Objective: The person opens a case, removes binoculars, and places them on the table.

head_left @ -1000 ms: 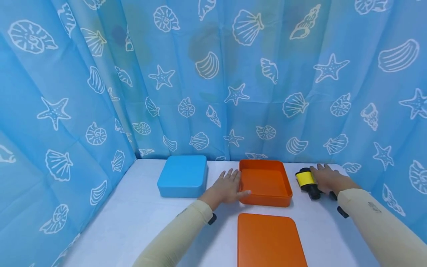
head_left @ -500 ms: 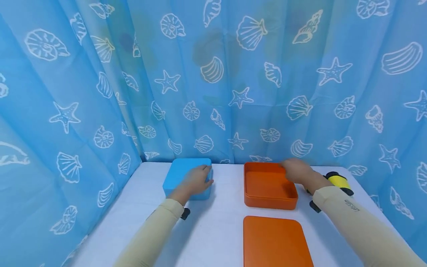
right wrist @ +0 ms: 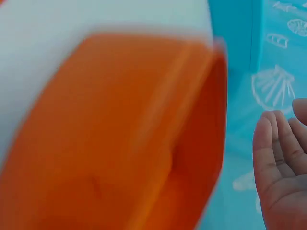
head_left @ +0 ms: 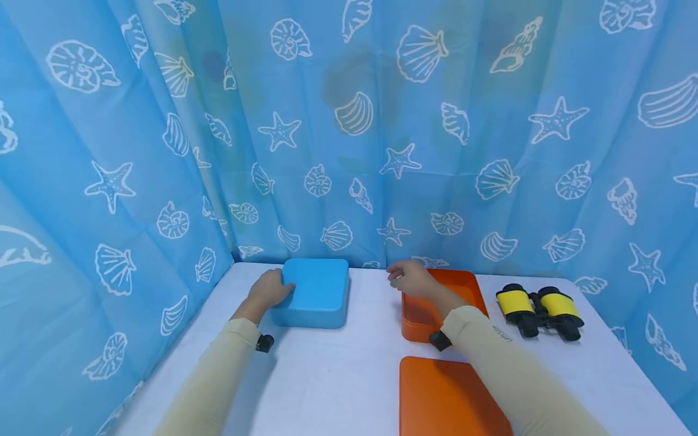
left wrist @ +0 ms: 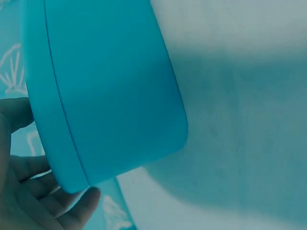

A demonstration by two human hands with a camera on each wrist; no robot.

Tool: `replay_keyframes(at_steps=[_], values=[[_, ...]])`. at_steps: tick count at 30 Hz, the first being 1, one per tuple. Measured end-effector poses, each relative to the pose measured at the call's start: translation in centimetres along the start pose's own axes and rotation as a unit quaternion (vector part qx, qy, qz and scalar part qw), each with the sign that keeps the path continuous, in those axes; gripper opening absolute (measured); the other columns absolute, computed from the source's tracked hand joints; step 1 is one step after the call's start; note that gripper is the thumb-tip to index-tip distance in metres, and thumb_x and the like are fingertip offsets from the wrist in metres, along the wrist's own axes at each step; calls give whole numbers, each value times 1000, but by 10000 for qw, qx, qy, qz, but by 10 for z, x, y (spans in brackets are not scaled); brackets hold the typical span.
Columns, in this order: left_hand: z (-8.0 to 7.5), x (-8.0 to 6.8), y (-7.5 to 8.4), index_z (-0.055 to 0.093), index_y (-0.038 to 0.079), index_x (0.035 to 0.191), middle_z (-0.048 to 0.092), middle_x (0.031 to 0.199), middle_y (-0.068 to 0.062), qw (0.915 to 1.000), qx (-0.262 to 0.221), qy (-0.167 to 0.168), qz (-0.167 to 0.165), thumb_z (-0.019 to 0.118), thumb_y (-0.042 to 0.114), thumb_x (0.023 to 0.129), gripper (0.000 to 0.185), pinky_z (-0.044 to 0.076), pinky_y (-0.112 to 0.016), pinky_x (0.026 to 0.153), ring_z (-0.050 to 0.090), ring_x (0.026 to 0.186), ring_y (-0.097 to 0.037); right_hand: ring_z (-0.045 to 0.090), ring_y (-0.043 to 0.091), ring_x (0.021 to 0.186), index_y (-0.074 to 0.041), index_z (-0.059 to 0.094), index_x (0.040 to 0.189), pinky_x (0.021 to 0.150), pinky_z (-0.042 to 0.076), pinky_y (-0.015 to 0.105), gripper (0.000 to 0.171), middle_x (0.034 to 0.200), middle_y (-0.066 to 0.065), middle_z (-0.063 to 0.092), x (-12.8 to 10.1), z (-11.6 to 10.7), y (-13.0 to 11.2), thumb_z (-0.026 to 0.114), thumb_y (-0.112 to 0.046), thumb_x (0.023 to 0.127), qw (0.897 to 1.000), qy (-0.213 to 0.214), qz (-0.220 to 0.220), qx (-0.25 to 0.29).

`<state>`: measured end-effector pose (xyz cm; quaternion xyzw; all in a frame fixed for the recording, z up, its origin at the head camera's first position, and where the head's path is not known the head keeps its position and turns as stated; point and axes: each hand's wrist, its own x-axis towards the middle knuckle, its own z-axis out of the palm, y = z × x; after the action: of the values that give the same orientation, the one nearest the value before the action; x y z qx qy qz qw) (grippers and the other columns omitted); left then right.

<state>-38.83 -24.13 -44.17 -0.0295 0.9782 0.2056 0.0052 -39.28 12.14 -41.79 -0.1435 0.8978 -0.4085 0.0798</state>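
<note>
A blue lidded box (head_left: 319, 284) sits at the back left of the white table. My left hand (head_left: 269, 289) holds its left side at the lid, thumb over the top and fingers along the edge. In the left wrist view, a seam separates the box's lid (left wrist: 55, 115) from its body. My right hand (head_left: 411, 278) hovers over the back left of an orange box (head_left: 417, 331) without a lid, fingers slightly bent and nothing in them. The right wrist view shows that palm (right wrist: 283, 196) bare, beside the blurred orange box.
An orange lid (head_left: 436, 393) lies on the table in front of the orange box. Black and yellow binoculars (head_left: 515, 303) lie to the right. A blue shell-patterned curtain (head_left: 349, 151) hangs behind and at both sides of the table (head_left: 327, 375).
My right hand has left the binoculars and moved left across the orange box. My left hand has moved from the orange box's left side to the blue box's left side.
</note>
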Motion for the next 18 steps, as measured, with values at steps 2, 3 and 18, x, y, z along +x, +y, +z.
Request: replay_keyframes(at_steps=[2,3,18], values=[[-2,1,-3,39,-9,141,49,135,-28,9993,-283,-69,-246,54,34,98,63,39,-58,100,47,125,-44,63,29,101,0,55,129,87,53,40,38,113,13,63,7,18,-6,63,-9,93,9984,13,171,535],[-4,2,-4,39,-10,141,49,135,-29,9985,-396,-107,-373,53,34,98,63,40,-58,100,47,124,-45,64,29,102,0,54,130,87,53,40,39,113,12,63,10,27,-8,64,-10,93,9966,30,270,782],[-21,14,10,42,-5,140,49,136,-27,9736,-1352,-565,-1749,55,29,96,57,39,-60,99,47,122,-45,58,31,114,3,36,144,93,50,40,58,126,19,55,42,92,-44,61,-13,94,9548,-327,1223,2690]])
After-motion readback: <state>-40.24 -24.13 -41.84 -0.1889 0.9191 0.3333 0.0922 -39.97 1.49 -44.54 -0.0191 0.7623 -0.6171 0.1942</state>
